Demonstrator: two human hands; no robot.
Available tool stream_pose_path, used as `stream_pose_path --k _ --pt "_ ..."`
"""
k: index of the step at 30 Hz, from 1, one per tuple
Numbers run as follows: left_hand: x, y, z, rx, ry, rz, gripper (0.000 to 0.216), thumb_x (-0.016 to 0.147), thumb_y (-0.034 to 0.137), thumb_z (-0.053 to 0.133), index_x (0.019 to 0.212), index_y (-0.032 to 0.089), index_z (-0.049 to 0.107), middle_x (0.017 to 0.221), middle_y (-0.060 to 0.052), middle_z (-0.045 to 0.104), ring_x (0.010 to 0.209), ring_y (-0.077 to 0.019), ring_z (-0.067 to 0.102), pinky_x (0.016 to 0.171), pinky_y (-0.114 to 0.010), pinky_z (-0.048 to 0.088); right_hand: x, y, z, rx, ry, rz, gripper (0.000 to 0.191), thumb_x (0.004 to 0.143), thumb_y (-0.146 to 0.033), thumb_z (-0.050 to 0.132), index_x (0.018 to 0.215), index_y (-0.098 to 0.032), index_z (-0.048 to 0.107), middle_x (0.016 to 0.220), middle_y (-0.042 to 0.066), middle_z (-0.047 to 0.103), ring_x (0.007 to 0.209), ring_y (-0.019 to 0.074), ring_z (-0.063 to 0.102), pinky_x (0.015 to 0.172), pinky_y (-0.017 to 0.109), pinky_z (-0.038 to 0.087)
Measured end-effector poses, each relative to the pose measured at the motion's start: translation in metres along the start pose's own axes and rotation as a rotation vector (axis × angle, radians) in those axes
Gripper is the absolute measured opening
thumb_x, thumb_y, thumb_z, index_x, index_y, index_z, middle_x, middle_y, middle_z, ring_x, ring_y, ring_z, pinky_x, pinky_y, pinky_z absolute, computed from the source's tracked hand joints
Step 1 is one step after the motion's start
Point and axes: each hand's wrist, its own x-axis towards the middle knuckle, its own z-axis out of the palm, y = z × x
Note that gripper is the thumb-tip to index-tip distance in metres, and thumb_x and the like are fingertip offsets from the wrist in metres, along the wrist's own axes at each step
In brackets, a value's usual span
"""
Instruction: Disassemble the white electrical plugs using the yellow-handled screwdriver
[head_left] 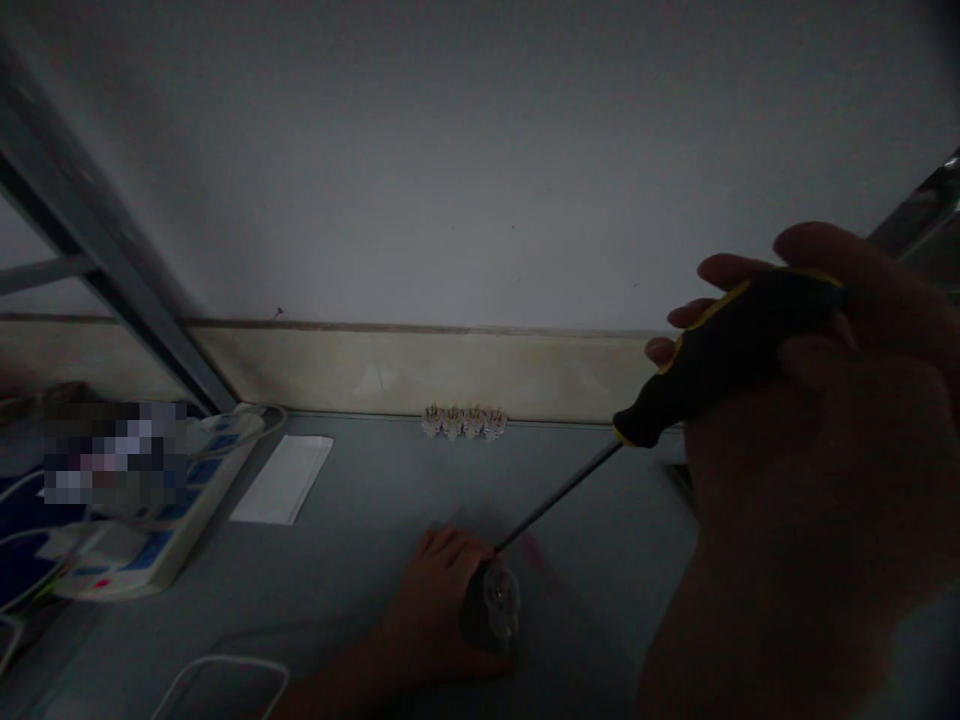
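My right hand point(810, 400) is wrapped round the black and yellow handle of a screwdriver point(720, 340). Its shaft slants down to the left, and the tip reaches the fingers of my left hand point(427, 600). That hand, low on the table, grips a dark piece with a clear plastic part point(501, 597) on its side, which looks like a plug; a small brass-coloured spot shows in it. Whether the tip touches this piece or sits just behind it, I cannot tell. Against the wall stands a row of several similar clear plastic pieces point(463, 422) with metal pins upward.
On the left lies a white power strip point(169, 560) with blue sockets, a white plug and cables. A folded white paper point(283, 480) is beside it. A white cable point(225, 660) loops near my left forearm. A metal frame post point(142, 240) rises at the left.
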Motion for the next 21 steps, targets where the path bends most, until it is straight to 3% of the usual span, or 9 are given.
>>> stream_pose_path --k 3,6,10,14,17,21 --pt "-0.002 0.001 -0.002 -0.105 0.046 -0.060 0.084 0.050 0.044 0.090 0.124 0.022 0.057 0.119 -0.010 0.065 0.109 -0.0343 0.060 0.099 -0.049 0.047 0.004 0.002 -0.006 -0.020 0.066 0.008 0.045 0.080 -0.006 0.044 0.107 -0.027 0.073 0.100 0.000 0.071 0.081 0.0143 0.066 0.069 0.033 0.053" --pt "-0.003 0.000 -0.004 -0.224 0.112 -0.162 0.065 0.069 0.038 0.078 0.127 0.022 0.056 0.120 -0.010 0.065 0.108 -0.0302 0.062 0.095 -0.045 0.050 0.005 0.002 -0.010 -0.014 0.089 0.024 0.043 0.082 -0.009 0.046 0.108 -0.028 0.073 0.101 -0.002 0.071 0.081 0.0135 0.066 0.069 0.032 0.053" --pt "0.003 -0.004 -0.005 -0.371 0.180 -0.167 0.034 0.078 0.031 0.070 0.111 0.022 0.063 0.105 -0.006 0.072 0.101 -0.0252 0.067 0.094 -0.040 0.051 0.004 0.002 -0.005 0.016 0.119 0.017 0.041 0.083 -0.008 0.046 0.106 -0.027 0.074 0.097 -0.001 0.071 0.081 0.0126 0.066 0.069 0.030 0.053" --pt "0.008 -0.009 -0.005 -0.464 0.265 -0.150 0.015 0.082 0.027 0.062 0.094 0.021 0.067 0.089 -0.003 0.075 0.084 -0.0200 0.070 0.081 -0.032 0.055 0.001 0.004 0.005 0.082 0.112 0.012 0.038 0.080 -0.005 0.048 0.103 -0.020 0.074 0.094 0.003 0.070 0.079 0.0152 0.066 0.067 0.032 0.054" --pt "0.008 -0.010 -0.005 -0.458 0.332 -0.200 0.010 0.083 0.028 0.061 0.083 0.020 0.068 0.082 -0.002 0.074 0.081 -0.0200 0.070 0.078 -0.032 0.055 -0.001 0.004 0.010 0.101 0.101 0.035 0.037 0.077 -0.007 0.049 0.105 -0.018 0.072 0.096 0.004 0.069 0.079 0.0163 0.066 0.066 0.032 0.054" --pt "0.008 -0.013 -0.006 -0.362 0.360 -0.218 0.011 0.086 0.025 0.061 0.085 0.020 0.071 0.082 -0.002 0.075 0.080 -0.0200 0.070 0.076 -0.031 0.055 0.000 0.003 0.008 0.093 0.145 0.025 0.036 0.074 -0.009 0.050 0.102 -0.019 0.071 0.094 0.003 0.069 0.077 0.0159 0.066 0.065 0.032 0.054"
